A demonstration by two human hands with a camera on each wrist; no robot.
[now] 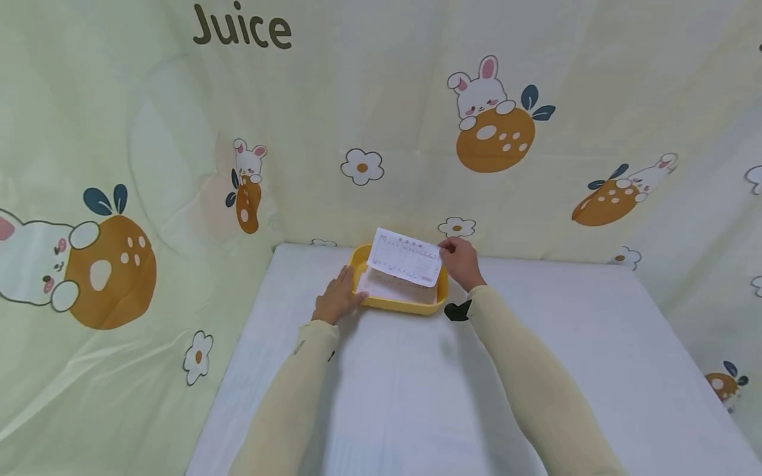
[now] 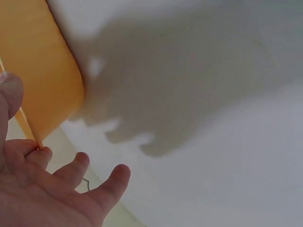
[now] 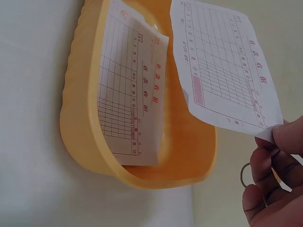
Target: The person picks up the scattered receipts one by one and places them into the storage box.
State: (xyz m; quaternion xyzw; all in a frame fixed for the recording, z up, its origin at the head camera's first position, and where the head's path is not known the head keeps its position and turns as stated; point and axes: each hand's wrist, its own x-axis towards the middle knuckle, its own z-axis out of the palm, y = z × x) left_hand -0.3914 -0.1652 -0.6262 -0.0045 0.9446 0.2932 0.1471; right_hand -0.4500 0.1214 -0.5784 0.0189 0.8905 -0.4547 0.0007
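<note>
A yellow plastic basket (image 1: pixel 400 306) sits at the back of the table. My left hand (image 1: pixel 339 296) holds it by its left front corner; in the left wrist view the thumb and index finger meet the basket's rim (image 2: pixel 28 125) and the other fingers stand free. Between thumb and fingers, my right hand (image 1: pixel 461 263) pinches a printed receipt slip (image 1: pixel 407 256) by its right end, tilted above the basket. Other receipt slips (image 3: pixel 130 90) with red headings lie inside, against one side wall. The basket's floor is partly hidden by paper.
A white-covered table (image 1: pixel 405 383) carries the basket. Directly behind the basket hangs a pale printed curtain (image 1: pixel 405 198) with rabbits and flowers, which also closes in the left and right sides.
</note>
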